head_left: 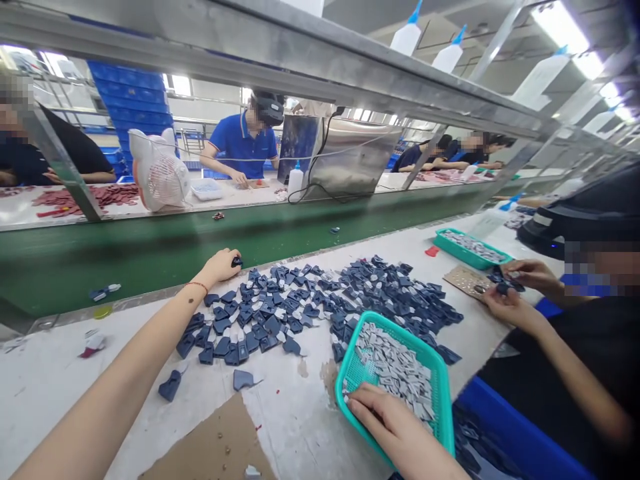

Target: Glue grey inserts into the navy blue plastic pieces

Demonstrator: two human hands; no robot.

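Observation:
My left hand (221, 267) reaches out to the edge of the green belt, its fingers closed on a dark blue plastic piece (237, 261). Beside it spreads a heap of similar dark blue pieces (273, 325), many with white tips, on the pale worktable (305, 383). A green plastic basket (447, 400) of small flat grey pieces (395, 367) stands in front of me at the right. Over its near left rim lies my right hand (387, 423), thumb and fingers pinched together; a small pale grey piece (346, 399) shows at the fingertips.
Cardboard (215, 443) lies at the front. Beyond the table runs a green conveyor belt (150, 257), beneath a metal shelf frame (310, 50). At the right a co-worker's hands (520, 293) handle dark pieces near another green basket (470, 250). A blue bin (515, 427) stands below.

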